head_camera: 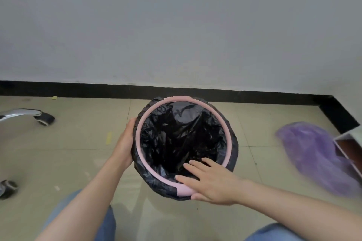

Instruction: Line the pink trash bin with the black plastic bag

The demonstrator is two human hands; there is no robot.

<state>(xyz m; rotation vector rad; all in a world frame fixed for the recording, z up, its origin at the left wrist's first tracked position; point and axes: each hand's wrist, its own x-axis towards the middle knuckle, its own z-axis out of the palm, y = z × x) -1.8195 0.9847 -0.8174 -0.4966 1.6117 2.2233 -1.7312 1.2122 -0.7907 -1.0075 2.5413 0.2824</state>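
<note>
The pink trash bin stands on the tiled floor near the wall, seen from above. The black plastic bag hangs inside it, and its edge is folded out over the bin's outer wall under the pink rim ring. My left hand cups the bin's left side, pressed against the bag. My right hand lies flat over the near rim, fingers spread and reaching into the bag's opening, thumb under the ring.
A purple plastic bag lies on the floor to the right, beside the corner of a box. Chair legs with castors stand at the left. A black skirting board runs behind the bin. My knees are at the bottom.
</note>
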